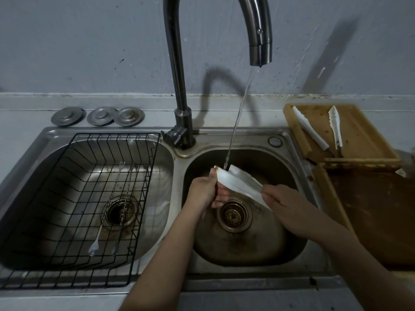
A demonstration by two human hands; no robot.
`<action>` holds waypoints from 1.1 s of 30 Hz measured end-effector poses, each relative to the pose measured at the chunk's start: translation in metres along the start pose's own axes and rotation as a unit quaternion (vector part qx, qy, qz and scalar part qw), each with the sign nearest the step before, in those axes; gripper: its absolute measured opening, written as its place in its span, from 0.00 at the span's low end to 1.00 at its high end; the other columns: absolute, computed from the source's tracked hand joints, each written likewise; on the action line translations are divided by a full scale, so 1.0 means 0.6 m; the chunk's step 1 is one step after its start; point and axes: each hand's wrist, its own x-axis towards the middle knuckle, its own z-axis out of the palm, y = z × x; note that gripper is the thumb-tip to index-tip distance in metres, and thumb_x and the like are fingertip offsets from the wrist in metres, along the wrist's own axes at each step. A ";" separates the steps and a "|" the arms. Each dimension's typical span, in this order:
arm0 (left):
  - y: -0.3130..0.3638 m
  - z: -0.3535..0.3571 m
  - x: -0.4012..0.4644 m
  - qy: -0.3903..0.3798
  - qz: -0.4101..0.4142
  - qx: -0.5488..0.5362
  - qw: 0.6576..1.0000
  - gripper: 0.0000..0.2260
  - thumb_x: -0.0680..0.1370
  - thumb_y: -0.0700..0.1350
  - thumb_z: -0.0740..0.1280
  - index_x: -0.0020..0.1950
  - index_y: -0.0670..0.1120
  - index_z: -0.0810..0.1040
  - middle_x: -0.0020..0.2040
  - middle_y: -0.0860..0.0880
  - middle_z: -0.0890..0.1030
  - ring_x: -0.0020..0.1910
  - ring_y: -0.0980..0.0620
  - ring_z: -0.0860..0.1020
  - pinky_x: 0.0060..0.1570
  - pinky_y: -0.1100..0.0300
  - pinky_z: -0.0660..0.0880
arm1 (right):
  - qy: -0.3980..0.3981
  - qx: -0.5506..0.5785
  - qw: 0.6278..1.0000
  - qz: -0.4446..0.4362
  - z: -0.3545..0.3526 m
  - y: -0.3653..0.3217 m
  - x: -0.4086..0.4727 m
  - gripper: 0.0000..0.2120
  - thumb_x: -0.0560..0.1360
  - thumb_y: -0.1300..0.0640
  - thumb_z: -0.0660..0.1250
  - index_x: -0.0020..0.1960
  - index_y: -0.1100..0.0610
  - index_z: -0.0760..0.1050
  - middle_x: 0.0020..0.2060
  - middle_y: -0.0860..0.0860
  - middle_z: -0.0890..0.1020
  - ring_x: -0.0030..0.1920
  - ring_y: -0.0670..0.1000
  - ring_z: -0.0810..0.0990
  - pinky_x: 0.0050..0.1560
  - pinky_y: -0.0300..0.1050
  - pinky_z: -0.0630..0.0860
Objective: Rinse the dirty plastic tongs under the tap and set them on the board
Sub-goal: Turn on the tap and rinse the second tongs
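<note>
The rinse was under way: both hands, left hand (pixel 203 190) and right hand (pixel 283 204), pinched the white tongs (pixel 239 184) under the tap's (pixel 260 50) stream. The board (pixel 359 140), at two o'clock, waited.

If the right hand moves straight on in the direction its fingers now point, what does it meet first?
The right hand points up-left along the tongs it grips, so it would probably meet the left hand on their other end first, near the water stream. Depth is unclear.
</note>
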 end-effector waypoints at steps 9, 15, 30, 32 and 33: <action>0.008 0.020 0.001 -0.039 0.004 -0.036 0.999 0.18 0.82 0.50 0.57 0.40 0.42 0.78 0.32 0.47 0.80 0.25 0.57 0.79 0.24 0.67 0.73 | 0.011 0.008 1.000 0.021 -0.023 0.014 -0.004 0.15 0.79 0.55 0.54 0.34 0.51 0.67 0.30 0.50 0.72 0.33 0.51 0.73 0.37 0.47 0.68; 0.005 0.012 0.004 -0.019 -0.005 -0.095 0.995 0.09 0.79 0.41 0.63 0.44 0.38 0.79 0.34 0.44 0.80 0.28 0.54 0.78 0.28 0.65 0.75 | 0.002 -0.016 0.999 0.032 -0.016 0.032 -0.008 0.14 0.79 0.52 0.53 0.34 0.47 0.66 0.34 0.50 0.72 0.37 0.51 0.73 0.39 0.44 0.68; 0.002 0.016 0.018 0.020 0.052 -0.137 0.989 0.20 0.70 0.35 0.73 0.61 0.41 0.76 0.53 0.43 0.82 0.52 0.47 0.81 0.53 0.51 0.79 | 0.069 -0.136 0.988 0.027 0.001 0.002 -0.007 0.10 0.78 0.48 0.54 0.53 0.49 0.71 0.49 0.50 0.69 0.42 0.45 0.74 0.44 0.38 0.74; 0.004 0.016 0.026 0.014 0.030 -0.158 0.987 0.14 0.73 0.38 0.71 0.59 0.43 0.77 0.50 0.42 0.82 0.49 0.47 0.81 0.48 0.53 0.80 | 0.083 -0.139 0.986 0.030 0.002 -0.002 -0.006 0.11 0.77 0.46 0.58 0.56 0.48 0.70 0.53 0.49 0.67 0.44 0.45 0.73 0.46 0.37 0.73; 0.007 0.015 0.028 0.017 0.015 -0.187 0.982 0.10 0.76 0.40 0.68 0.57 0.43 0.77 0.48 0.41 0.82 0.46 0.46 0.81 0.41 0.57 0.81 | 0.092 -0.119 0.988 0.038 0.002 -0.001 -0.007 0.14 0.75 0.46 0.61 0.59 0.47 0.68 0.55 0.49 0.66 0.46 0.45 0.72 0.47 0.37 0.71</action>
